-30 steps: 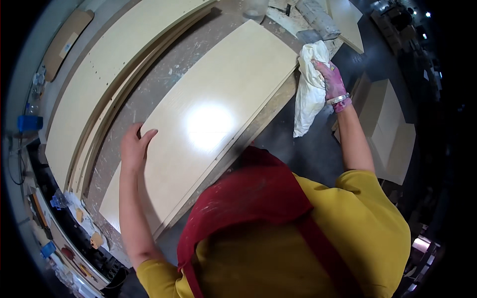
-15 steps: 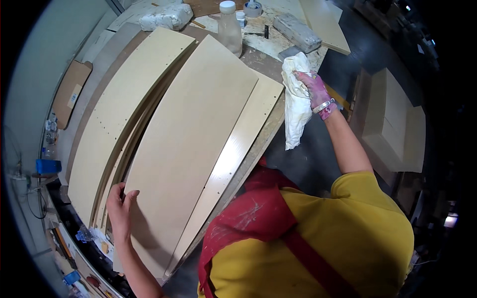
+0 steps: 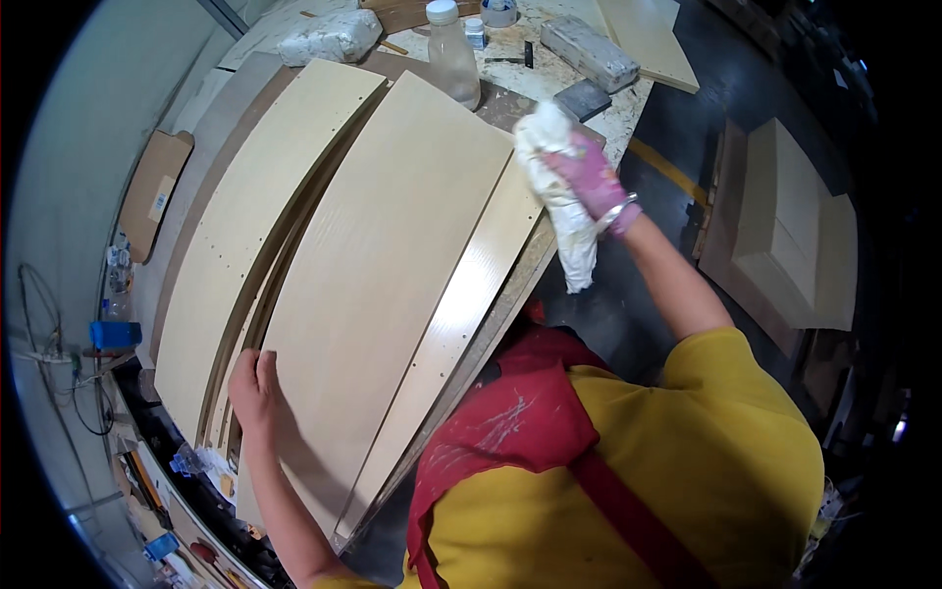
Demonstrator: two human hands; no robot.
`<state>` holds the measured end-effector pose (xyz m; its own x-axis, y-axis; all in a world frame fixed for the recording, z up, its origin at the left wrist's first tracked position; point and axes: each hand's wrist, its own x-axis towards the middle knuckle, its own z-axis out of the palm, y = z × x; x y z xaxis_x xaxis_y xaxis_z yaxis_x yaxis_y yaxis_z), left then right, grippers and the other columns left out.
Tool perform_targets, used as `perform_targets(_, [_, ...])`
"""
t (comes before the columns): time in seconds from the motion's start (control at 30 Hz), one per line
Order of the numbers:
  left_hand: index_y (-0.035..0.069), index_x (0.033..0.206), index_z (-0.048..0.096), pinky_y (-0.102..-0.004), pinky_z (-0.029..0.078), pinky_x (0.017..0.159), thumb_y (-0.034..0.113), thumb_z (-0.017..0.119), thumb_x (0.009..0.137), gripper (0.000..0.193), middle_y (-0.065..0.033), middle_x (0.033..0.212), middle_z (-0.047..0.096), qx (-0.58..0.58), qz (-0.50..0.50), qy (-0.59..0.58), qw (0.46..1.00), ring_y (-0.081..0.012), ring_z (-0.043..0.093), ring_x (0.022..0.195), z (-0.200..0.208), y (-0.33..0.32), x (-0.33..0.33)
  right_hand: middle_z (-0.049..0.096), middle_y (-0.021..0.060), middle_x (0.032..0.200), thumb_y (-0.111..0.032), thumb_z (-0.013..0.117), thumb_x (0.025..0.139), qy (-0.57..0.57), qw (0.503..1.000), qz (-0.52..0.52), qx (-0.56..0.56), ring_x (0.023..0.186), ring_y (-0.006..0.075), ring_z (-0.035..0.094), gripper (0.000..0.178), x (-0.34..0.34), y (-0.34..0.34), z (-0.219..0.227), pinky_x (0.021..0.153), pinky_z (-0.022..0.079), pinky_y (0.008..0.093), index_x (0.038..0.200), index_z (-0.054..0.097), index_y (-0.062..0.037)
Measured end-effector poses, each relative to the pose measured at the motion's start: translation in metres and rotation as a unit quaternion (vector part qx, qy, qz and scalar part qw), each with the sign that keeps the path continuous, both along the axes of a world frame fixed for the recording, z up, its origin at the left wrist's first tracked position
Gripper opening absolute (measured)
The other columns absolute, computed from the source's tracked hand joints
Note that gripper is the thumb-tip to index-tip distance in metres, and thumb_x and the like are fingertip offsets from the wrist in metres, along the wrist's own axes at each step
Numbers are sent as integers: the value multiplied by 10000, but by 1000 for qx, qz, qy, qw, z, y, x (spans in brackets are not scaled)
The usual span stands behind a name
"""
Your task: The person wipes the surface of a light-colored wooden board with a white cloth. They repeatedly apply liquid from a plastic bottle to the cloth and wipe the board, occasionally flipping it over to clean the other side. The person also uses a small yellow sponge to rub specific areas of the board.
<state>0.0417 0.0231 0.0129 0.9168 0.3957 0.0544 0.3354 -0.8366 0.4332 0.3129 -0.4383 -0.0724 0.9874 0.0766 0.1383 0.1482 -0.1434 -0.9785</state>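
Note:
A pale wooden panel (image 3: pixel 383 226) lies on the workbench, slanting away from me. My left hand (image 3: pixel 253 391) is at its left edge, thumb on the near side and fingers curled over the edge, partly hidden in the gap. Wearing a pink glove, my right hand (image 3: pixel 592 182) grips a bunched white cloth (image 3: pixel 549 147) above the far right corner of the panel; its lower end hangs past the bench edge. Along the panel's right side runs a glossy strip with small holes (image 3: pixel 456 294). A curved, drilled panel (image 3: pixel 235 226) lies to the left.
At the far side are a plastic bottle (image 3: pixel 451 54), a small jar (image 3: pixel 475 33), a wrapped white bundle (image 3: pixel 331 36), a grey block (image 3: pixel 589 51) and a dark pad (image 3: pixel 582 100). Cardboard (image 3: pixel 785 236) stands on the floor at right. A blue box (image 3: pixel 116 335) is at left.
My right hand has brought the cloth leftward from beside the bench to over the panel's far right corner. The left hand stays at the panel's edge. The whole view has shifted slightly.

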Motion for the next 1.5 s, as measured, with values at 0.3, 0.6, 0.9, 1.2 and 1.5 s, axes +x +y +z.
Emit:
perform_targets(0.3, [2,736,553,-478,410,585,321,487,989,412,-223,701,554,99,-27,-20,994,-417,540,652,-73,13,26,685,82,958,-156,544,880,-290,858,284,-315,836,285,681,172,-67,160,7,736,562,422,1009,654,-131])
perform_targets(0.6, [-2,722,581,-487,429,574,301,518,969,396,-227,711,590,70,-41,-1,997,-423,569,643,-96,9,23,667,161,1066,-212,570,898,-71,865,312,-386,998,305,645,293,-29,130,-16,869,519,416,1154,595,-71])
perform_targets(0.9, [19,727,561,-487,441,604,284,512,961,357,-189,747,597,80,-30,18,996,-403,576,679,-103,-5,19,676,114,892,-303,517,943,-71,886,159,-430,792,247,674,239,46,113,-9,666,542,406,1025,626,-107])
perform_targets(1.2, [21,735,558,-496,448,615,307,480,974,381,-191,762,602,60,-15,37,997,-412,583,697,-101,-8,19,671,153,925,-198,543,905,-27,831,155,-534,806,301,686,232,39,113,32,640,548,404,1118,590,-117])
perform_targets(1.5, [10,753,569,-496,445,615,298,480,974,374,-211,763,598,56,-16,38,998,-419,583,707,-101,-6,20,686,96,800,-310,428,982,-128,845,98,-510,610,264,649,295,49,110,-13,553,521,367,1022,621,-90])
